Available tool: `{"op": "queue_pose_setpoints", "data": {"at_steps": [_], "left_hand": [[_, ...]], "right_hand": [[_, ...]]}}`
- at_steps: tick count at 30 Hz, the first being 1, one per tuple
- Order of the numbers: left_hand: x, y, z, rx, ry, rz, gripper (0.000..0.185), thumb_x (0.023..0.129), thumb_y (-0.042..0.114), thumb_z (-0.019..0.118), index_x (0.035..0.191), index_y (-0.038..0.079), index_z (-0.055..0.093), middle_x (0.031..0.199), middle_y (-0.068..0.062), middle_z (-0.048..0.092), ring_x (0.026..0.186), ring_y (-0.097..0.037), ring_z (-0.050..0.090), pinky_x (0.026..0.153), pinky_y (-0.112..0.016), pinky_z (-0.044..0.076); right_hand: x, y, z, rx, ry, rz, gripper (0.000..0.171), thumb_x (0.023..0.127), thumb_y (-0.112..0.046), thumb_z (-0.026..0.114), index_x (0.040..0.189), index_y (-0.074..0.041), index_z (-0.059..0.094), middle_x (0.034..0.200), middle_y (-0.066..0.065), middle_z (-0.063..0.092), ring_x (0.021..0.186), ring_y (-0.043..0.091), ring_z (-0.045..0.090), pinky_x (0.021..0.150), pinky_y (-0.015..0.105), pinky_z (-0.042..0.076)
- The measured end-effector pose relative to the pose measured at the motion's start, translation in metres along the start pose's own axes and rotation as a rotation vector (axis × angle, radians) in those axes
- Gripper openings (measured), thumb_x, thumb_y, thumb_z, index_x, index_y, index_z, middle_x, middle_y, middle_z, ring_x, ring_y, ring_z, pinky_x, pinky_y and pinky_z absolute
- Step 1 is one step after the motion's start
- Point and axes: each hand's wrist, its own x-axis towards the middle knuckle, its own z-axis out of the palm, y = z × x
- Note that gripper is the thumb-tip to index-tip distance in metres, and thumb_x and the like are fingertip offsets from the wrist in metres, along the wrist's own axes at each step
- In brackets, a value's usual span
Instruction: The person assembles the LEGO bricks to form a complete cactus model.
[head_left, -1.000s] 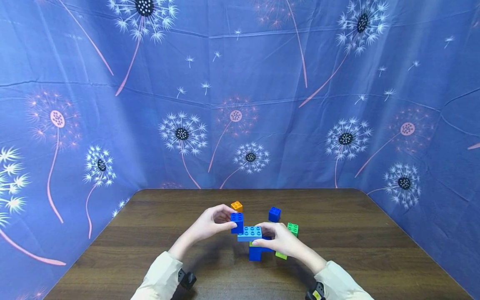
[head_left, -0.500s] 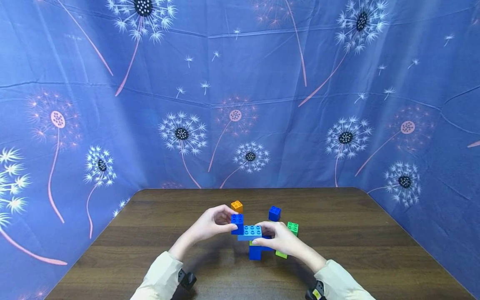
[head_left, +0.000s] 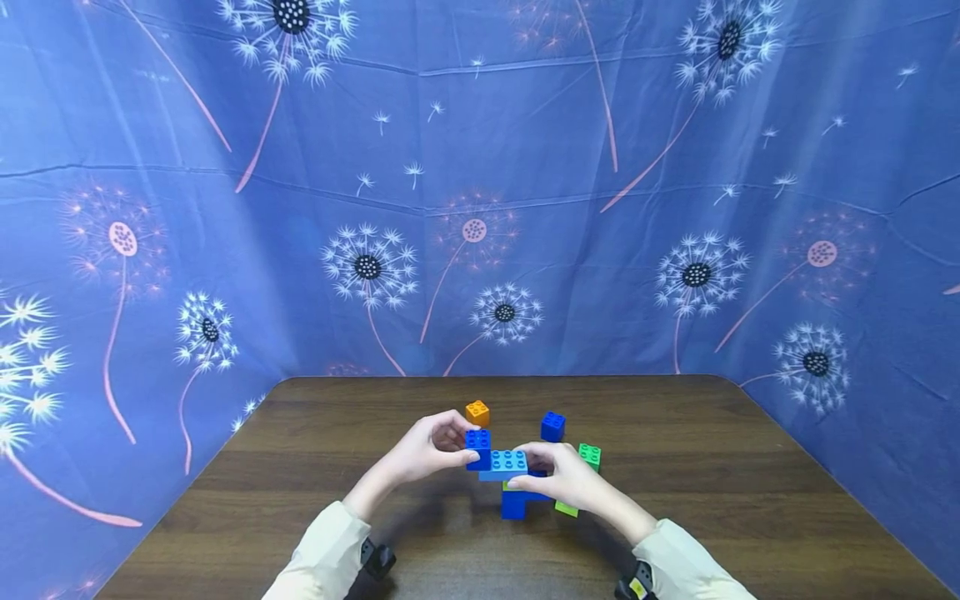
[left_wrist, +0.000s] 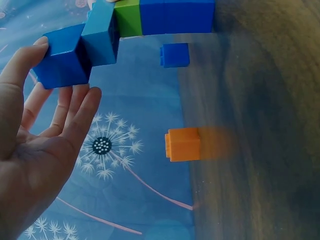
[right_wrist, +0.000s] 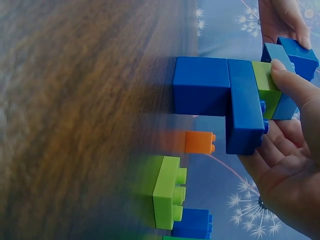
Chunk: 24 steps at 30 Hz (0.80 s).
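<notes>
I see a brick stack (head_left: 516, 493) standing on the dark wood counter (head_left: 750, 500), and I take it as my landmark. Its top layer is a light blue brick (head_left: 507, 463), and my left hand (head_left: 427, 450) pinches a dark blue cube (head_left: 477, 446) between thumb and fingers at the left end of that brick, touching it. My right hand (head_left: 561, 477) curls round the stack's right side, thumb on the green layer (right_wrist: 265, 82). Behind the stack lie an orange cube (head_left: 477, 412) and a second blue cube (head_left: 552, 426); a lime brick (right_wrist: 167, 191) lies just right of it, apart from it.
</notes>
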Motion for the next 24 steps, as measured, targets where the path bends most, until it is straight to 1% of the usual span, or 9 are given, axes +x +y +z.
{"op": "queue_pose_setpoints", "data": {"at_steps": [4,11,13,15,16,18,22,23,24], "left_hand": [[-0.001,-0.001,0.002,-0.009,0.006,0.000,0.026,0.082,0.006,0.071,0.104,-0.001,0.060,0.093,-0.018,0.066,0.082,-0.019,0.062,0.079,-0.026,0.053],[0.000,-0.003,0.004,-0.025,0.026,-0.001,0.027,0.081,0.002,0.070,0.105,-0.002,0.059,0.094,-0.019,0.065,0.084,-0.019,0.061,0.078,-0.024,0.052],[0.002,-0.009,0.005,-0.029,0.032,-0.003,0.028,0.081,0.003,0.070,0.107,-0.001,0.059,0.095,-0.018,0.066,0.085,-0.018,0.061,0.079,-0.024,0.052],[0.004,-0.018,0.006,-0.027,0.034,0.005,0.028,0.082,0.005,0.070,0.107,0.000,0.058,0.096,-0.016,0.066,0.086,-0.015,0.061,0.080,-0.024,0.053],[0.004,-0.019,0.006,-0.028,0.034,0.004,0.028,0.082,0.005,0.070,0.107,-0.001,0.058,0.097,-0.017,0.065,0.086,-0.016,0.061,0.081,-0.026,0.053],[0.006,-0.027,0.007,-0.022,0.029,0.014,0.028,0.083,0.006,0.070,0.106,-0.001,0.056,0.097,-0.016,0.065,0.087,-0.016,0.061,0.083,-0.029,0.053],[0.008,-0.032,0.009,-0.004,0.021,0.010,0.029,0.083,0.007,0.070,0.104,-0.001,0.052,0.098,-0.015,0.063,0.088,-0.018,0.061,0.085,-0.033,0.052],[0.010,-0.037,0.009,0.000,0.019,0.011,0.029,0.083,0.009,0.070,0.104,0.000,0.051,0.098,-0.013,0.063,0.088,-0.017,0.061,0.085,-0.031,0.052],[0.010,-0.038,0.009,0.003,0.017,0.012,0.030,0.084,0.011,0.070,0.104,0.001,0.051,0.097,-0.012,0.062,0.088,-0.015,0.061,0.085,-0.030,0.052]], "right_hand": [[0.000,0.001,0.000,0.005,0.000,0.002,0.031,0.087,-0.018,0.067,0.112,-0.001,0.061,0.095,0.009,0.070,0.082,0.013,0.067,0.074,0.023,0.052],[0.001,0.001,0.001,0.006,0.008,-0.011,0.029,0.087,-0.014,0.066,0.111,0.000,0.062,0.095,0.012,0.070,0.083,0.015,0.067,0.074,0.024,0.053],[0.001,0.001,0.001,0.005,0.014,-0.013,0.028,0.087,-0.014,0.066,0.111,0.000,0.062,0.095,0.012,0.070,0.083,0.016,0.067,0.074,0.024,0.053],[0.001,0.001,0.001,0.005,0.016,-0.014,0.028,0.087,-0.014,0.066,0.111,0.000,0.062,0.095,0.012,0.070,0.083,0.016,0.067,0.074,0.024,0.053],[0.001,0.002,0.001,0.004,0.016,-0.015,0.029,0.087,-0.014,0.066,0.112,0.000,0.062,0.095,0.012,0.070,0.083,0.016,0.067,0.074,0.024,0.053],[0.001,0.002,0.001,0.003,0.015,-0.008,0.029,0.087,-0.015,0.066,0.112,-0.001,0.062,0.095,0.011,0.070,0.084,0.016,0.068,0.075,0.024,0.053],[0.000,-0.001,0.002,-0.001,0.017,-0.005,0.030,0.087,-0.016,0.066,0.113,0.000,0.061,0.096,0.011,0.070,0.084,0.016,0.068,0.075,0.024,0.053],[0.000,-0.001,0.002,-0.004,0.019,-0.001,0.031,0.087,-0.016,0.066,0.113,0.000,0.061,0.096,0.010,0.070,0.085,0.016,0.068,0.076,0.024,0.053],[0.000,0.000,0.002,-0.006,0.021,-0.001,0.031,0.087,-0.016,0.067,0.112,0.000,0.061,0.095,0.010,0.070,0.085,0.016,0.068,0.076,0.023,0.053]]}}
